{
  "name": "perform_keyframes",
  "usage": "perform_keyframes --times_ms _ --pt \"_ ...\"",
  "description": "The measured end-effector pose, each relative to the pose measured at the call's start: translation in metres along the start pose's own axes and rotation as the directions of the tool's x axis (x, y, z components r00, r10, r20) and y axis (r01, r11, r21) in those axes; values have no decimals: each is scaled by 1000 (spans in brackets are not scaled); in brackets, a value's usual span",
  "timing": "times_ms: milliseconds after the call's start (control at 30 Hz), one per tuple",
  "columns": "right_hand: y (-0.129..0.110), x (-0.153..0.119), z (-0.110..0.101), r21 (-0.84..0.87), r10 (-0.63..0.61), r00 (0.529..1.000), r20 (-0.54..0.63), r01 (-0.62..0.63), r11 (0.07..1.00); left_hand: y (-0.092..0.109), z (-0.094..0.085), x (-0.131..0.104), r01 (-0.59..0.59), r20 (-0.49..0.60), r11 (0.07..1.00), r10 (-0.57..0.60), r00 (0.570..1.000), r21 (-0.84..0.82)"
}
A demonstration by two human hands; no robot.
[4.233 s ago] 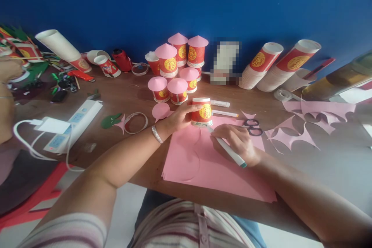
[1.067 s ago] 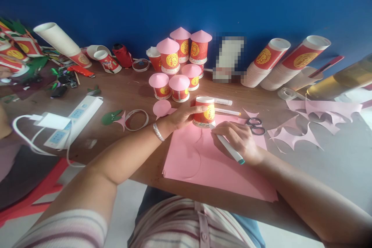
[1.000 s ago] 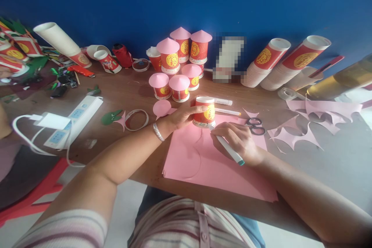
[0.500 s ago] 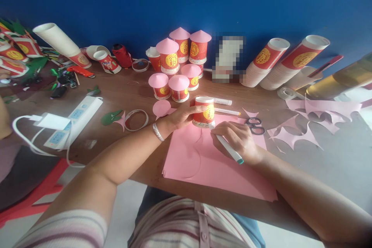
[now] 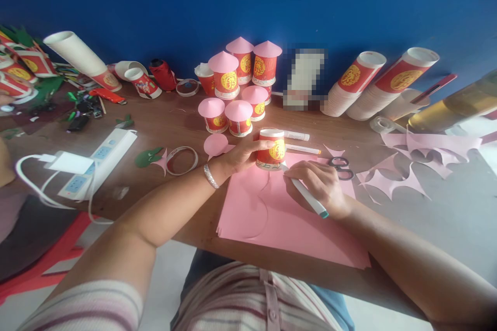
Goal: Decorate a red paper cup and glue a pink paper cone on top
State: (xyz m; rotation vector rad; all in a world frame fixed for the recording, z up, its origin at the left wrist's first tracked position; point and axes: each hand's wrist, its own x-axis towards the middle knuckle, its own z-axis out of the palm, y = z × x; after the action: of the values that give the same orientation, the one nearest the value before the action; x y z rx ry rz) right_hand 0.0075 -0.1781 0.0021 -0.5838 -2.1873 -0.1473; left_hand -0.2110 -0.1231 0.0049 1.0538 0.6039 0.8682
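My left hand [image 5: 245,155] grips a red paper cup [image 5: 265,155] with a gold emblem, tilted a little above the pink paper sheets [image 5: 303,217]. Its white lower band carries dark drawn marks. Between the fingers of my right hand [image 5: 316,186] is a white marker pen [image 5: 308,199] with a green end. The pen's tip is at the cup's lower band; whether it touches I cannot tell. A curved line shows on the top pink sheet. Behind the cup lie a white marker [image 5: 295,135] and another with an orange end [image 5: 303,149].
Several cups with pink cone tops [image 5: 225,81] stand at the back. Scissors [image 5: 340,168] and pink paper offcuts [image 5: 399,178] lie right, below stacked cups [image 5: 399,80]. To the left are a power strip [image 5: 99,165], a white ring [image 5: 182,160] and another person's arm at the edge.
The cup and my left fingers have shifted very slightly left. My right hand with the marker pen has moved a little right, away from the cup.
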Motion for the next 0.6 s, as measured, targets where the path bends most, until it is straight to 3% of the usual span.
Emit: perform_keyframes --times_ms 400,600 --pt "1 -1 -1 31 14 999 49 -16 999 -2 -5 -1 -42 50 997 39 998 69" --pt "1 -1 0 -4 13 998 60 -13 1000 -8 -10 -1 -38 17 994 37 999 104"
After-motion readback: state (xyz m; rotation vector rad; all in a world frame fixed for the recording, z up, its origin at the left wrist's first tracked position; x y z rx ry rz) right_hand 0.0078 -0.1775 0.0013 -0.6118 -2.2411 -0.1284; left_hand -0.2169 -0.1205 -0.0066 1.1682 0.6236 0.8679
